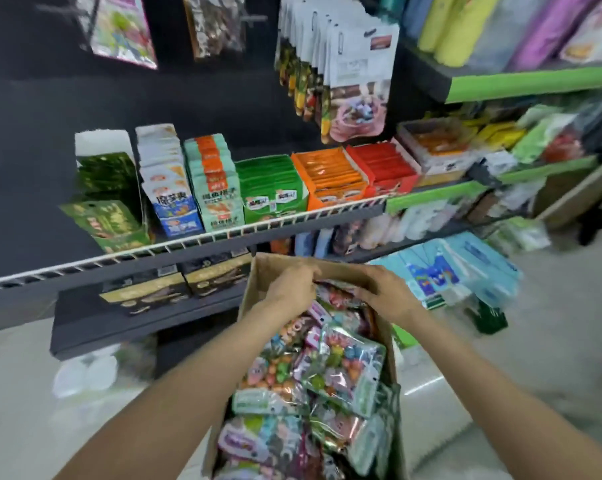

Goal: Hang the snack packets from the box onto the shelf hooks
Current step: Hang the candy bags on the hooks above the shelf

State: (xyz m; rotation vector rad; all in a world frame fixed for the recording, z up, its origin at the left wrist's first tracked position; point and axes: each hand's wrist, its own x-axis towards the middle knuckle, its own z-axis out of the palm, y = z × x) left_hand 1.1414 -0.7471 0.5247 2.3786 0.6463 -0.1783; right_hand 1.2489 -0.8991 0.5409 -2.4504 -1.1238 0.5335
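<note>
A brown cardboard box (pixel 258 278) stands on the floor below me, full of colourful snack packets (pixel 330 379). Both my hands reach into its far end. My left hand (pixel 292 287) and my right hand (pixel 384 294) have fingers curled on the top edge of a packet (pixel 337 292) lying near the box's far wall. Above, on the dark back panel, hang rows of packets on hooks: a white-backed row (pixel 344 71) at centre right, a pink-green packet (pixel 123 32) and a dark packet (pixel 216 26) at the top left.
A wire-fronted shelf (pixel 188 240) with upright snack boxes runs across the middle. Below it a lower dark shelf (pixel 137 320) holds black-gold boxes. Green-edged shelves (pixel 535 81) stand at right. Light-blue packs (pixel 466 268) lie on the floor to the right.
</note>
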